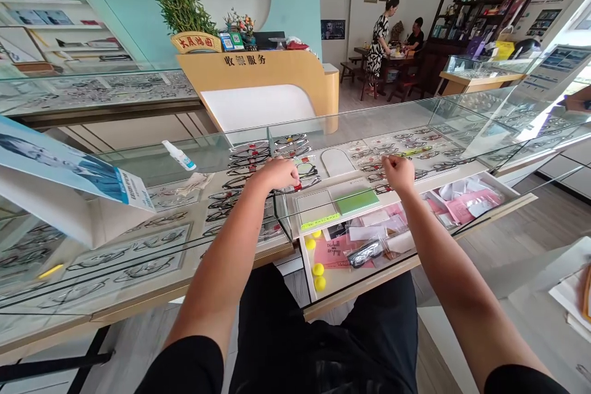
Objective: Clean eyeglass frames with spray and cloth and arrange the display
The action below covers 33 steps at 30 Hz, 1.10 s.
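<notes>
Both arms reach forward over a glass display counter. My left hand is closed above rows of eyeglasses, by an upright glass divider; whether its curled fingers hold anything is hidden. Farther right, my right hand makes a fist beside more eyeglasses, and what its fingers might hold cannot be made out. A green box lies between the hands, nearer to me. Below it an open drawer holds pink papers, bagged items and yellow balls.
A white bottle and a tilted poster stand are on the glass at left. Beyond the counter is a wooden reception desk with a plant. Two people are at a table at the back.
</notes>
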Tool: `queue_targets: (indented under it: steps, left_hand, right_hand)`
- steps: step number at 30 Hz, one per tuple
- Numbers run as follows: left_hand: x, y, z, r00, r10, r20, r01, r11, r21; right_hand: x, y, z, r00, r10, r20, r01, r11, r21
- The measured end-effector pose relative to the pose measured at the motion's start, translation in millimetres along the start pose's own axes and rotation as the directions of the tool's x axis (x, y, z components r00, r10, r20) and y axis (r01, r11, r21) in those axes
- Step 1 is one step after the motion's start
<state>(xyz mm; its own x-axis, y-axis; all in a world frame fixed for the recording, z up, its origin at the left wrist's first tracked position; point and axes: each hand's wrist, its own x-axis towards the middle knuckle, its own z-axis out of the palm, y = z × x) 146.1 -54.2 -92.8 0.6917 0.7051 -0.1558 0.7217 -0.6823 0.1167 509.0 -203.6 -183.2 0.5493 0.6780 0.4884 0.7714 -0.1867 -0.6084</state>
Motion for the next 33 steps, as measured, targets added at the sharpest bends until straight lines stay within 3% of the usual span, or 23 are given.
queue_targets:
  steps: [4,9,12,15,20,23,28,33]
  left_hand:
    - [-27,20,-7.5,0.996,0.026,-0.080,-0.028,0.999,-0.029]
    - [-62,74,-12.2,0.960,0.272,-0.066,-0.279,0.945,-0.169]
    - [-73,112,6.5,0.904,0.425,0.041,-0.398,0.874,-0.280]
    - [-71,137,41.7,0.867,0.479,0.139,-0.407,0.840,-0.358]
    - [-40,146,106.4,0.912,0.378,0.162,-0.308,0.889,-0.338]
    - [-12,142,133.3,0.957,0.266,0.118,-0.227,0.936,-0.269]
    - [38,134,156.4,0.991,0.121,0.047,-0.111,0.977,-0.180]
    - [89,130,171.4,0.999,0.047,0.014,-0.045,0.990,-0.133]
  right_hand:
    - [3,10,-4,0.997,0.076,0.014,-0.075,0.996,-0.051]
    - [9,28,-8,0.983,0.182,0.031,-0.176,0.973,-0.147]
    - [9,37,-9,0.970,0.240,0.027,-0.228,0.949,-0.219]
    - [8,42,-8,0.950,0.310,0.043,-0.285,0.914,-0.287]
    - [21,40,-7,0.941,0.311,0.130,-0.232,0.878,-0.420]
    - [34,41,-7,0.945,0.270,0.182,-0.145,0.848,-0.510]
    - [36,59,-2,0.984,0.159,0.076,-0.111,0.894,-0.433]
    - [31,74,8,0.990,0.140,-0.020,-0.138,0.922,-0.361]
